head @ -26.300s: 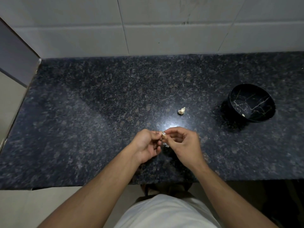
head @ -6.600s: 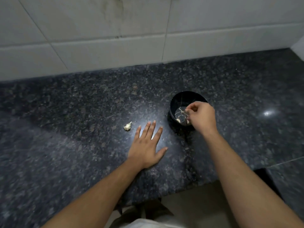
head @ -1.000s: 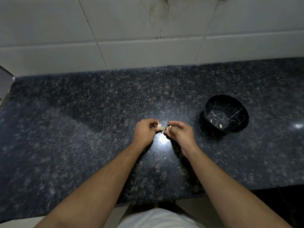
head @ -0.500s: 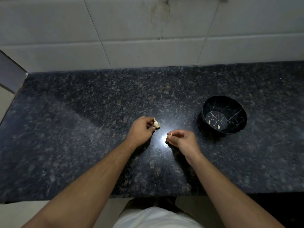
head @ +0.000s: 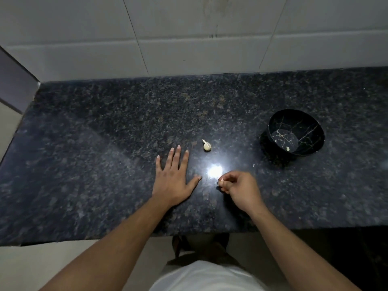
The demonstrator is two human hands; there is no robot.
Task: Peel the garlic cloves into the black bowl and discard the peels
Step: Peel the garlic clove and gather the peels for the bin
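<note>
Head view. Your left hand (head: 173, 181) lies flat, palm down, on the dark speckled polished granite countertop (head: 84, 156), fingers straight and slightly spread, holding nothing. Just beyond its fingertips and a little to the right sits the pale garlic piece with a pointed papery tip (head: 206, 145), apart from the hand, resting alone on the stone.

Your right hand (head: 239, 189) hovers low near the counter, fingers curled, thumb and forefinger pinching a small pale garlic clove (head: 220, 181); whether it is fully peeled cannot be told. A bright light reflection (head: 214, 171) sits on the stone between your two hands.

The round black bowl with thin gold crack-like veining (head: 310, 131) stands to the right and beyond your right hand, well apart from it. One small pale peeled clove (head: 287, 148) lies inside, on the near right of its floor. A tiny pale fleck (head: 253, 165) lies on the stone between bowl and right hand.

Edges: the counter's front edge runs just under your forearms; its left edge meets a grey wall panel (head: 14, 85); the back edge butts the white tiled wall (head: 189, 38). Bare stone spreads wide left of your left hand and behind the garlic piece up to the tiles
</note>
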